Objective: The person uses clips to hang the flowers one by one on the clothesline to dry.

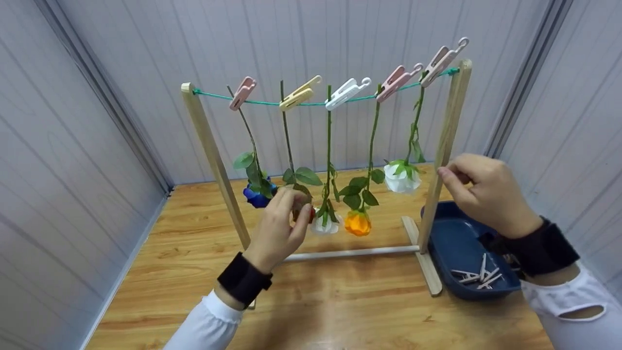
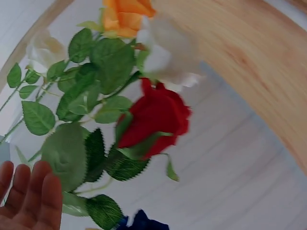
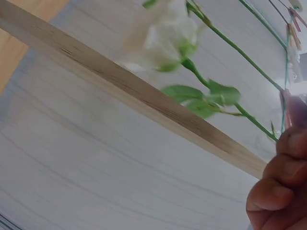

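Note:
Five artificial flowers hang upside down from a green cord point(image 1: 265, 103), each stem clipped by a clothespin. My left hand point(image 1: 279, 226) is beside the red rose point(image 2: 156, 120), hiding most of it in the head view; its fingers are relaxed with nothing between them. Left of it hangs a blue rose point(image 1: 257, 195); right of it are a white rose point(image 1: 324, 222) and an orange rose point(image 1: 358, 223). My right hand point(image 1: 486, 192), fingers loosely curled and holding nothing visible, is by the right wooden post point(image 1: 449, 129), near another white rose point(image 1: 402, 177).
A blue basin point(image 1: 452, 233) with several clothespins point(image 1: 478, 278) stands right of the rack on the wooden table point(image 1: 350, 301). The rack has a left post point(image 1: 214, 160) and a white lower bar point(image 1: 357, 253). Panelled walls surround the table.

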`<state>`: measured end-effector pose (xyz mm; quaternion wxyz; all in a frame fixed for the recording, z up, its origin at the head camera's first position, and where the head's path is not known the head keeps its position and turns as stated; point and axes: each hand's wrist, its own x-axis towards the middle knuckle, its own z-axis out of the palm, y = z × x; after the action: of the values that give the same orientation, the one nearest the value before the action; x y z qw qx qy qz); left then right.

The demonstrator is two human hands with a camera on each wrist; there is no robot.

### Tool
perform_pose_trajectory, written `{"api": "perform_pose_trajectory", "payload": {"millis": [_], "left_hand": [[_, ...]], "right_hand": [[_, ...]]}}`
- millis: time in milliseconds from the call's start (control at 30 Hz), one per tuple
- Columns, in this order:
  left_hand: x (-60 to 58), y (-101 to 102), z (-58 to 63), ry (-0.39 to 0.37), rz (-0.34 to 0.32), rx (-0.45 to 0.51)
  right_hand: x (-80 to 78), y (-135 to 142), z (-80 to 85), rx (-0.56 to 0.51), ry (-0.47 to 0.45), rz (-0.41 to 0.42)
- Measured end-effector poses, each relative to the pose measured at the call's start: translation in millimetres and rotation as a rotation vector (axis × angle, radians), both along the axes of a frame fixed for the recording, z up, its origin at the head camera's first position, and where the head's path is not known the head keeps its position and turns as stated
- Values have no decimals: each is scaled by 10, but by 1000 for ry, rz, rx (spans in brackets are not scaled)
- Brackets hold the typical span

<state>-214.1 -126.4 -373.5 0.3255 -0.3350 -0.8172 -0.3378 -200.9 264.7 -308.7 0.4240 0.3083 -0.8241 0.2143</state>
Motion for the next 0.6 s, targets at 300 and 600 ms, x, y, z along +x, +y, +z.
{"api": "perform_pose_trajectory", "payload": {"millis": [300, 600], "left_hand": [[-62, -401, -316, 108, 262, 221], [-145, -795, -626, -194, 491, 410]], "right_hand": [[31, 27, -435, -92, -147, -249], [-129, 109, -776, -121, -410, -325]]}}
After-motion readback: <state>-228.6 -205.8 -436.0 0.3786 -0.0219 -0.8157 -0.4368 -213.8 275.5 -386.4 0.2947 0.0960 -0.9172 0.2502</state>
